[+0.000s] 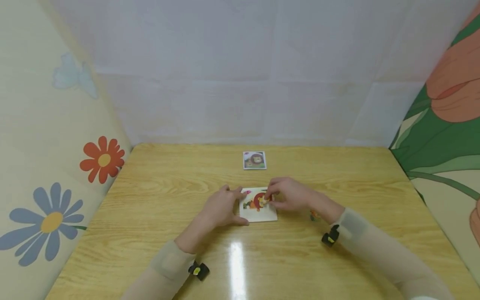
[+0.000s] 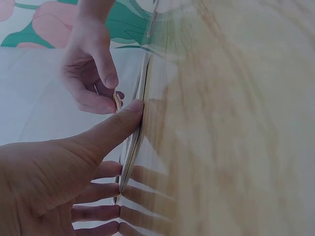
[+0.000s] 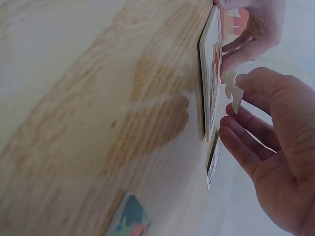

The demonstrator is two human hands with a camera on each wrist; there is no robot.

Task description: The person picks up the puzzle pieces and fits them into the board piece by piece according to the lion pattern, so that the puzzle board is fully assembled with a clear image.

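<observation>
My right grip (image 1: pixel 290 194) pinches a puzzle piece (image 3: pixel 235 93) over the lion puzzle board (image 1: pixel 258 216); my left grip (image 1: pixel 222 207), fingers extended, touches the board's edge.

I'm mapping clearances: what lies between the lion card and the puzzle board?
In the head view, only bare tabletop separates the lion card from the puzzle board.

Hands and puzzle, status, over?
Right hand pinches puzzle piece over board. Left hand touches board's edge. Board partly filled. Another piece nearby; nothing visibly blocking.
</observation>
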